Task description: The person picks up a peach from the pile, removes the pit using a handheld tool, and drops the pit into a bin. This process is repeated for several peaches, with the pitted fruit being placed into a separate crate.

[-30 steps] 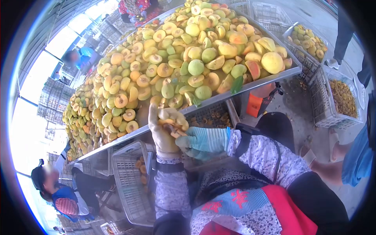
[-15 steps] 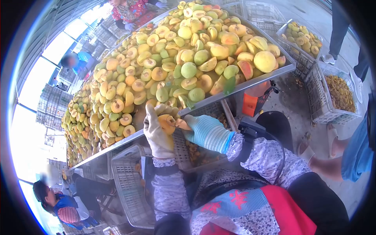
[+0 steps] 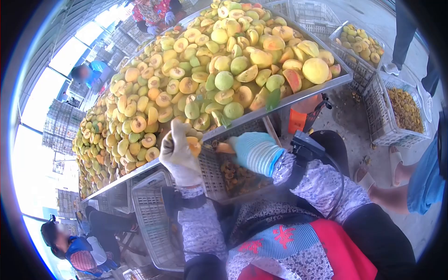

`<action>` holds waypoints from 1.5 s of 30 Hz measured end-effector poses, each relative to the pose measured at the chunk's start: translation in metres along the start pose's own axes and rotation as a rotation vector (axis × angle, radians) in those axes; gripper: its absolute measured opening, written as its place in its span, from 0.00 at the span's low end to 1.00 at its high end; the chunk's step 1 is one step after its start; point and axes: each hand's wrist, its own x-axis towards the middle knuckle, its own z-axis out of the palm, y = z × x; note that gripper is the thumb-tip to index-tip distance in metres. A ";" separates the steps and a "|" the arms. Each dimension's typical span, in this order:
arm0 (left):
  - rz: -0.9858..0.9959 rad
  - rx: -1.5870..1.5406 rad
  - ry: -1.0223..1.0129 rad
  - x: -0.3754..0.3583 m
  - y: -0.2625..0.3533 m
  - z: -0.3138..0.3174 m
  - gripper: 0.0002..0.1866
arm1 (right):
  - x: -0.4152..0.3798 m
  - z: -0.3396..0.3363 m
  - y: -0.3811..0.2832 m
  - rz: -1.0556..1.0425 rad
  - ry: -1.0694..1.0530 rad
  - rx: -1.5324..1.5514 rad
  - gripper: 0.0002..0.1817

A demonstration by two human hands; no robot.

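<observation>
My left hand [image 3: 179,154], in a whitish glove, is closed around a yellow peach half [image 3: 193,145] at the front edge of the metal table. My right hand [image 3: 255,151], in a blue striped glove, grips a small pitting tool with an orange-brown handle [image 3: 225,148]. Its dark metal tip points toward the peach half, a short gap apart from it. Below the right hand, a plastic crate [image 3: 212,175] contains fruit scraps. Halved and whole peaches [image 3: 186,86] lie heaped on the table just beyond both hands.
The table's metal rim [image 3: 289,103] runs before me. An empty-looking crate [image 3: 151,219] stands at lower left. To the right are a crate of peaches [image 3: 359,44] and a crate of brown pits [image 3: 406,112]. Other people [image 3: 84,247] sit or stand around.
My hands have drawn apart: the right with the tool moved right, away from the peach half, and the left shifted slightly left and down with the fruit.
</observation>
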 end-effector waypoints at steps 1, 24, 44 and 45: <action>-0.001 -0.011 0.028 0.000 0.008 0.000 0.19 | -0.001 0.005 0.012 -0.056 -0.065 -0.134 0.18; -0.060 1.448 -0.422 0.108 -0.019 -0.062 0.30 | 0.007 0.018 0.003 -0.013 0.089 0.152 0.16; -0.309 -0.533 -0.280 0.012 -0.023 -0.036 0.29 | 0.021 0.046 -0.021 -0.269 0.472 0.468 0.18; -0.097 -0.282 -0.240 0.004 -0.021 -0.029 0.32 | 0.020 0.043 -0.022 -0.262 0.407 0.435 0.18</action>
